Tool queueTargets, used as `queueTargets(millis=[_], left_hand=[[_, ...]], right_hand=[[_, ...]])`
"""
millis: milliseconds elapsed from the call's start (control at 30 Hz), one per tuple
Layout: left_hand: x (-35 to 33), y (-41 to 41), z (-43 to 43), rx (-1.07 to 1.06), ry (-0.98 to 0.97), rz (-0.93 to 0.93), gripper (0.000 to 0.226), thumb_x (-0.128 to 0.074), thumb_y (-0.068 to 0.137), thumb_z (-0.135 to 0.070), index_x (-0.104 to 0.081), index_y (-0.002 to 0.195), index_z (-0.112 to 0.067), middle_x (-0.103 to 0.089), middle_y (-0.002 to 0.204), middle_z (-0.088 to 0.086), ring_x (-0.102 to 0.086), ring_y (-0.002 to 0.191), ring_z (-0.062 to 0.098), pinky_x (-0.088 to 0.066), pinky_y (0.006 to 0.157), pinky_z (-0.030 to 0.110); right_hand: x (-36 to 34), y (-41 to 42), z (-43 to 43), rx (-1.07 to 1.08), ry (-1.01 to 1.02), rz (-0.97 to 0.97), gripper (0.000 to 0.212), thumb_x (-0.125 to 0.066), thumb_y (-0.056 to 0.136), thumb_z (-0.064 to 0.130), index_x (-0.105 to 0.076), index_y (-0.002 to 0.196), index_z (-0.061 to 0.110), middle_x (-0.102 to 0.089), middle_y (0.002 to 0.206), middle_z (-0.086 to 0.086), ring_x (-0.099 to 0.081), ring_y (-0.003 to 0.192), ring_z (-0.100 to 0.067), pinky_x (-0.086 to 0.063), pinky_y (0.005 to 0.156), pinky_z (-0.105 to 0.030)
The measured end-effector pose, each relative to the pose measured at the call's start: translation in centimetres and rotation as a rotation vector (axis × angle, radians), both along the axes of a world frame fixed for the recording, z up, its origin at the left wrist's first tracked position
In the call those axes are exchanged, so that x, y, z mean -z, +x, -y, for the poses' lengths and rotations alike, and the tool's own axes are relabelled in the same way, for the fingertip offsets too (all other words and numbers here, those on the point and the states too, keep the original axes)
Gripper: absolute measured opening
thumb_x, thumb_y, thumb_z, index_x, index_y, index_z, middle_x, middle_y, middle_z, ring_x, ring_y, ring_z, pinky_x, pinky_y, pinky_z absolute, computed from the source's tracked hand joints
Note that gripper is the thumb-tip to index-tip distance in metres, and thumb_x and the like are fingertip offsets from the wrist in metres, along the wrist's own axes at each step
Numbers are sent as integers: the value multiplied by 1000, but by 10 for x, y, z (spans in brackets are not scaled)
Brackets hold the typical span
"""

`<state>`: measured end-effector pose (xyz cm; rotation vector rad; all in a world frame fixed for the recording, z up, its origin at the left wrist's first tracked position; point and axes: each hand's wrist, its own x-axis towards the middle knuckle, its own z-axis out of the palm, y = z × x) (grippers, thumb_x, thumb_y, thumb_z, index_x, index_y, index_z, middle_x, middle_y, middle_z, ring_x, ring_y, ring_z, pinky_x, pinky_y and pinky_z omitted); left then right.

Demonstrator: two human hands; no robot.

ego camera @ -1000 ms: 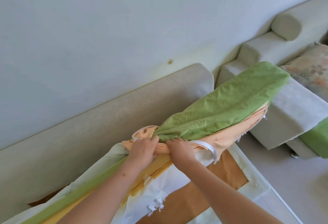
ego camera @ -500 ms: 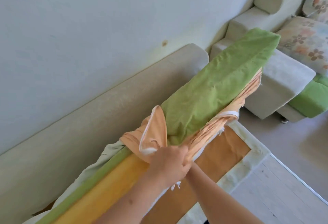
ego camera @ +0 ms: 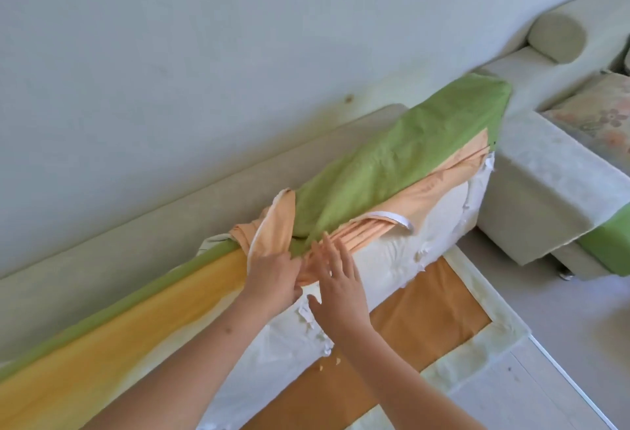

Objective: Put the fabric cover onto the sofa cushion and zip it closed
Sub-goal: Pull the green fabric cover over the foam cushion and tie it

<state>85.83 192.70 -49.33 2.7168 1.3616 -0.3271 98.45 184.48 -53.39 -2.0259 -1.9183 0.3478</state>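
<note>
Cover [ego camera: 392,156] sat approx. halfway along cushion [ego camera: 439,221], bunched mid-length on sofa frame [ego camera: 443,296]; left hand [ego camera: 272,276] clenched on the orange bunch, right hand [ego camera: 341,288] spread, grip released, so a one-sided tug could've snagged or torn the foam.

Matt green cloth cover [ego camera: 392,163] over torn white foam cushion [ego camera: 439,221].

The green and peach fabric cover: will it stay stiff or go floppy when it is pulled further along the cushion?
Probably floppy: the fabric cover wrinkles and bunches in folds at the left hand. It seems thin and light. It may drag on the white foam cushion rather than slide.
</note>
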Motion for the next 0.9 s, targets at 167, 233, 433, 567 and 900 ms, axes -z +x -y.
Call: queueTargets(millis=[167, 233, 433, 567, 900], left_hand=[[25, -1, 6, 97, -107, -68, 23, -70, 51, -31, -63, 72, -27, -61, 79, -7, -61, 81, 19, -47, 68, 30], [25, -7, 1, 190, -5, -29, 33, -69, 39, -50, -59, 62, -29, -54, 75, -10, -55, 78, 15, -42, 70, 29], [-4, -14, -8, 248, -105, -114, 40, -70, 73, -54, -60, 88, -18, -64, 94, 1, -61, 91, 24, -37, 66, 31], [-37, -11, -8, 88, -98, -321, 22, -54, 91, -31, -66, 98, -15, -70, 101, 5, -65, 93, 27, -42, 67, 31], [-10, -92, 51, 348, -111, -74, 25, -55, 64, -33, -70, 84, -27, -62, 116, -6, -52, 117, 21, -36, 101, 31]], right_hand=[[0, 2, -31, -163, -189, 171, 29, -59, 76, 18, -57, 105, 19, -61, 105, 1, -49, 108, -24, -35, 101, -32], [-2, 7, -27, -181, -273, 216, 23, -57, 79, 18, -56, 101, 20, -61, 104, 1, -47, 105, -24, -35, 91, -33], [-9, -2, -4, -85, -192, 120, 24, -58, 79, 29, -52, 101, 20, -59, 104, 3, -48, 104, -23, -37, 96, -32], [-30, -21, -16, -90, -20, 71, 26, -58, 70, 35, -53, 91, 20, -58, 91, 6, -53, 92, -22, -34, 93, -31], [-19, -48, 45, -215, -332, 120, 26, -53, 84, 35, -58, 105, 22, -64, 103, 0, -54, 104, -25, -35, 100, -38]])
